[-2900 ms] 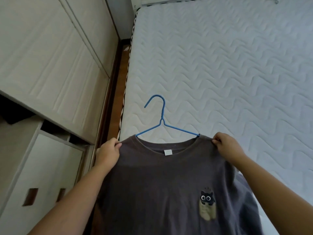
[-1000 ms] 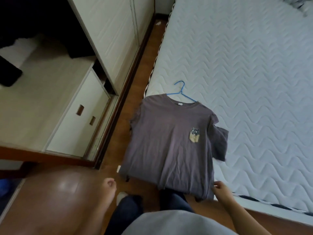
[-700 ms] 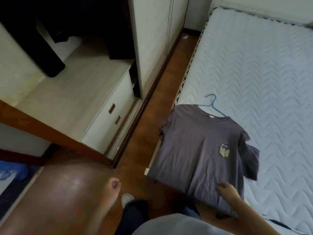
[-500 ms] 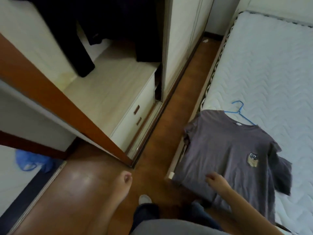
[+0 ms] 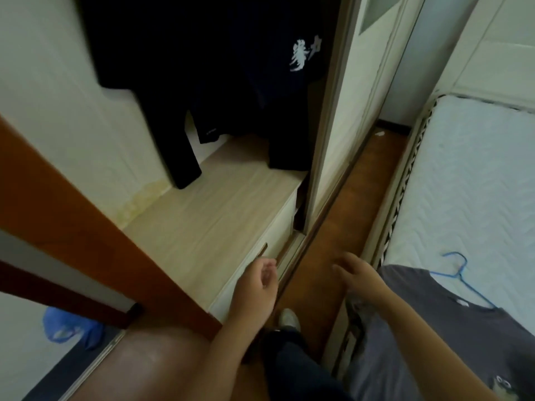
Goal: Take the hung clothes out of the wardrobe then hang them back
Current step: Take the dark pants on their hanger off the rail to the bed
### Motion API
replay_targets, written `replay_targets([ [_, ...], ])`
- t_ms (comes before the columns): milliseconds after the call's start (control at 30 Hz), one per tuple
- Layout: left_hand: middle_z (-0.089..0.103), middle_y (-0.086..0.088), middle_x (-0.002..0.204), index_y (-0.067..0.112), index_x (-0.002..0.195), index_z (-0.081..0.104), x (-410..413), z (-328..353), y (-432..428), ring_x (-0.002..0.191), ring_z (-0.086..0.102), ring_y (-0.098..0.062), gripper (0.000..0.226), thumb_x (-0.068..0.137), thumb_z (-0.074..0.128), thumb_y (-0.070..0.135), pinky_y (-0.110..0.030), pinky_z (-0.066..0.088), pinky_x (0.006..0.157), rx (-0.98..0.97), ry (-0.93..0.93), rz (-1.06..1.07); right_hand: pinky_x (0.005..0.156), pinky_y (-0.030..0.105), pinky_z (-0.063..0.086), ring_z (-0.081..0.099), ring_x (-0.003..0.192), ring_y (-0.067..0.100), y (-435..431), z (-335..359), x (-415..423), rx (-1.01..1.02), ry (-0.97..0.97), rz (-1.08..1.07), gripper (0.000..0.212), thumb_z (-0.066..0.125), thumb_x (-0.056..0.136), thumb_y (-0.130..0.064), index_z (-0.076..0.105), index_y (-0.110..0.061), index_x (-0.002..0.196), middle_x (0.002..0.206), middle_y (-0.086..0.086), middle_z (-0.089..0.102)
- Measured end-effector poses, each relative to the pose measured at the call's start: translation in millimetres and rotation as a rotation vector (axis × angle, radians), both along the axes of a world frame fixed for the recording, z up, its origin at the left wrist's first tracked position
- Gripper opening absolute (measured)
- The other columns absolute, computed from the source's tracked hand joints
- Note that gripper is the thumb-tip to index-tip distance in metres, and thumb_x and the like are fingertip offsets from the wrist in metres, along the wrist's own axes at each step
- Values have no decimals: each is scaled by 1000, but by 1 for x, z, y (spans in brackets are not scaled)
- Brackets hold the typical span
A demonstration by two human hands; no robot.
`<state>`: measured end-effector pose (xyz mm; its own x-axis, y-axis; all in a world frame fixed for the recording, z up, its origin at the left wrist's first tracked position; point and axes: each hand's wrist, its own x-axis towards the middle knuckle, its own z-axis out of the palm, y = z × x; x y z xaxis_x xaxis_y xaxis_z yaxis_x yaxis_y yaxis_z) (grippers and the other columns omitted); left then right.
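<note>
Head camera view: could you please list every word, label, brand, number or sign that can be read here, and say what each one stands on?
White brush-style print on the dark hanging garment: looks like characters, too blurred to read.
Small pale mark at the hem of a second dark garment: too small to read.
White neck tag in the grey T-shirt: nothing legible.
No other text is visible.

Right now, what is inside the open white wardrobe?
Several dark hanging garments, one bearing a white print, hang above a pale wooden shelf. The rail and hangers are out of view, and how many garments overlap cannot be told.
</note>
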<state>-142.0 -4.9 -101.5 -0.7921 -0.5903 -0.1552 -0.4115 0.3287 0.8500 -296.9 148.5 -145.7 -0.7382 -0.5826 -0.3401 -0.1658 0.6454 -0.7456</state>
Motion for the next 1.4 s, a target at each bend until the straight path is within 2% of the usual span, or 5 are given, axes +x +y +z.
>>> replay_targets([
  [133,53,22,90,30,99,52,-63,25,-30,86,49,10,9,92,48,25,2,41,64,-91,173,153,83,37,53,63,94,23,-68,44,-79,-140,154,89,25,50,92,-23,54,-20,116,101,-1,62],
  [400,60,10,91,23,98,55,-180,89,-132,85,55,0,13,90,52,14,-6,38,71,-241,395,485,79,15,44,62,96,13,-184,173,-229,-396,368,339,19,54,90,-21,58,-22,109,104,-1,66],
  [667,58,19,92,26,99,56,-196,193,-207,87,55,4,12,89,53,19,-10,40,72,-516,508,568,81,23,44,59,96,13,-265,306,-293,-662,587,453,16,54,90,-21,56,-25,106,96,-7,61],
  [900,65,8,93,37,84,53,-214,264,-244,89,61,-6,21,88,53,16,-22,45,79,-604,588,553,93,26,38,49,117,18,-318,417,-331,-781,979,319,36,50,92,-22,47,-13,126,126,7,51],
  [1400,67,7,87,32,82,59,-213,304,-268,85,64,-9,21,86,55,12,-24,46,78,-650,656,539,94,48,39,41,116,40,-385,490,-369,-467,1174,-5,51,56,87,-34,41,-1,123,127,22,41],
])
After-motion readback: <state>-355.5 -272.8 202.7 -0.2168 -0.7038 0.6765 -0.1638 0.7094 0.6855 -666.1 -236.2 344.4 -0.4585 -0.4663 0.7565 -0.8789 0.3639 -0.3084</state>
